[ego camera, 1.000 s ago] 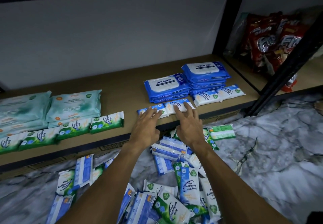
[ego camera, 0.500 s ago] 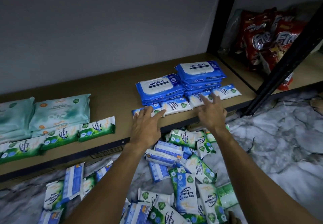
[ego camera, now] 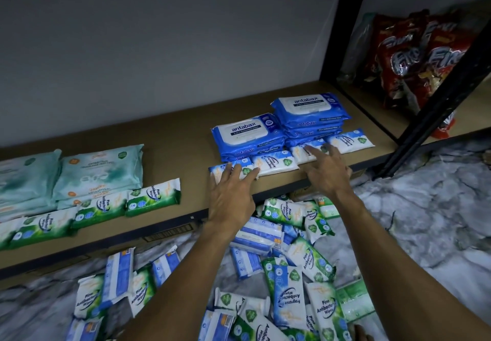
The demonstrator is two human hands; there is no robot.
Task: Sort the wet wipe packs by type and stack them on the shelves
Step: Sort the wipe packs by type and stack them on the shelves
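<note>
Head view: a row of four small blue-and-white packs [ego camera: 273, 164] lies along the front edge of the brown shelf [ego camera: 172, 138], toward its right end. Just behind the row stand two stacks of blue antabax packs [ego camera: 310, 112], touching it. The left hand [ego camera: 232, 194] rests flat on the leftmost small pack, fingers [ego camera: 248, 180] straight and spread, gripping nothing. The right hand [ego camera: 328, 170] reaches to the third small pack, fingers [ego camera: 314, 153] straight and seemingly touching its top, though that spot is blurred. Toward the shelf's left end lie teal packs [ego camera: 98, 170], with green Pine Antibacterial Wipes packs [ego camera: 152, 197] lined up in front of them. Below the front edge, a pile of mixed packs [ego camera: 287, 274] is strewn on the marble floor [ego camera: 425, 234]. Red snack bags [ego camera: 425, 56] sit on the neighbouring shelf at right.
</note>
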